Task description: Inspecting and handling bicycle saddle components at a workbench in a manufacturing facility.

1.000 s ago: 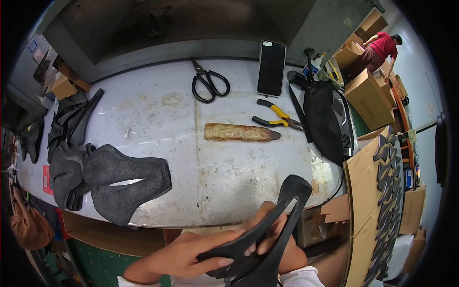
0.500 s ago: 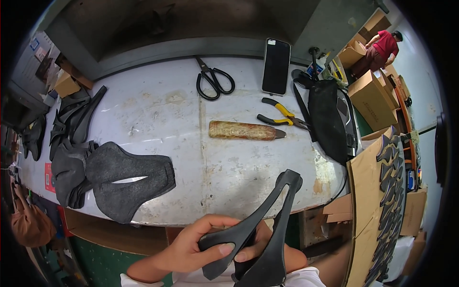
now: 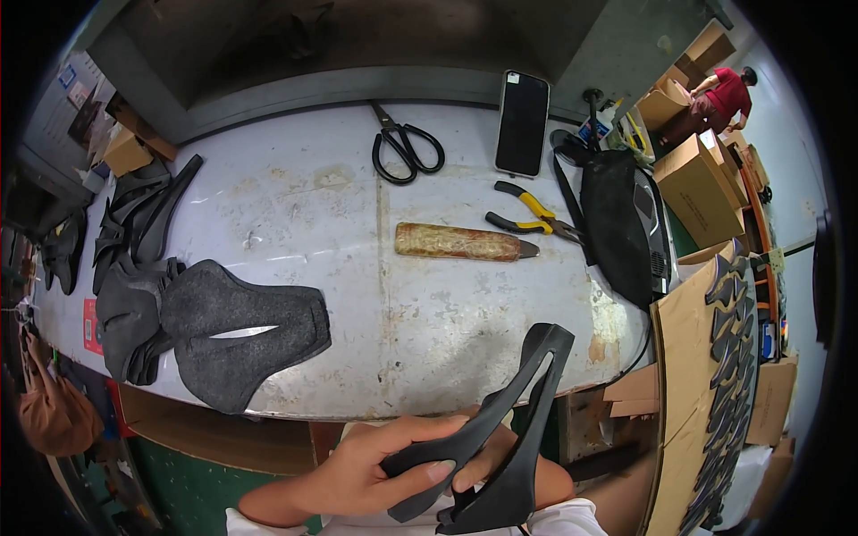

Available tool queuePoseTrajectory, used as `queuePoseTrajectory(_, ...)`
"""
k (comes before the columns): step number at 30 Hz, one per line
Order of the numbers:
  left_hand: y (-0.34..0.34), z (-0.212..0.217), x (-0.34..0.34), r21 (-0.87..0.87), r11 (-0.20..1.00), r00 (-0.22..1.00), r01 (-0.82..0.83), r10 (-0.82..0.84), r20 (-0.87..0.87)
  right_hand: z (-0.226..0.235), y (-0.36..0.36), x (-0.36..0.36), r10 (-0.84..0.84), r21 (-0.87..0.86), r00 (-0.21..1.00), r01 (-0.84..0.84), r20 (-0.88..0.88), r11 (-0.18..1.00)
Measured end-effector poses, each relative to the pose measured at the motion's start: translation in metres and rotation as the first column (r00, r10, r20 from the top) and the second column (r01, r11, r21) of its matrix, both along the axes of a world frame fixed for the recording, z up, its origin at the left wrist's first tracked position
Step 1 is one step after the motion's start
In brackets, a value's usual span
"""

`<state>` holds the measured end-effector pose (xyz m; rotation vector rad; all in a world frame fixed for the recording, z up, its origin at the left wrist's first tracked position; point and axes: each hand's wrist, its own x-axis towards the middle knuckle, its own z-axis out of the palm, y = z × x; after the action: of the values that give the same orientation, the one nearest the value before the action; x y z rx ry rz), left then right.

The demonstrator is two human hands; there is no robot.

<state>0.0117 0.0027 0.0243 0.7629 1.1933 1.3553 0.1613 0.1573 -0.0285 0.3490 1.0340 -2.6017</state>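
Note:
Near the table's front edge I hold a black bike saddle shell (image 3: 518,393), a smooth forked piece with a long slot and a narrow far end. My left hand (image 3: 375,469) grips its left wing, thumb on top and fingers around it. Between the two wings, my right hand (image 3: 487,460) pinches the piece from the inner side; part of that hand is hidden behind it. On the table to the left lie stacked dark grey saddle-shaped covers (image 3: 237,299) with a slot in the middle. A tape-wrapped knife (image 3: 460,242) rests farther back, its short blade pointing right.
Behind the knife lie black scissors (image 3: 407,152), yellow-and-black pliers (image 3: 536,214) and a phone (image 3: 522,123). A black pouch (image 3: 612,228) sits at the right. More black shells (image 3: 147,214) stand far left. At right, cardboard (image 3: 688,384) carries rows of dark pieces; a person (image 3: 719,103) stands beyond.
The saddle shell has turned slightly and shifted a little to the right in my hands. Both hands keep hold of it; the tools on the table stay put.

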Motion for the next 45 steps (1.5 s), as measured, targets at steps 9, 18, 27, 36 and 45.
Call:
queuePoseTrajectory(9, -0.001, -0.006, 0.017, -0.018, 0.962, 0.921, -0.272, 0.265, 0.285, 0.008, -0.016, 0.01, -0.271, 0.038, 0.959, 0.269, 0.087, 0.962)
queuePoseTrajectory(18, 0.006, -0.017, 0.025, 0.102, 0.947, 0.933, -0.304, 0.274, 0.235, 0.032, -0.015, 0.001, -0.32, 0.212, 0.943, 0.296, 0.09, 0.931)
queuePoseTrajectory(27, 0.004, -0.014, 0.023, 0.051, 0.964, 0.962, -0.261, 0.255, 0.096, 0.034, -0.037, -0.028, -0.72, 0.077, 0.667, 0.721, 0.193, 0.689)
queuePoseTrajectory(36, 0.025, -0.023, 0.025, 0.17, 0.779, 0.792, -0.604, 0.61, 0.022, -0.024, -0.064, 0.008, -0.356, -0.76, 0.93, 0.164, -0.095, 0.629)
queuePoseTrajectory(45, 0.034, -0.027, 0.034, 0.297, 0.576, 0.618, -0.762, 0.783, 0.066, -0.005, -0.053, -0.002, -0.176, -0.694, 0.984, 0.146, 0.028, 0.705)
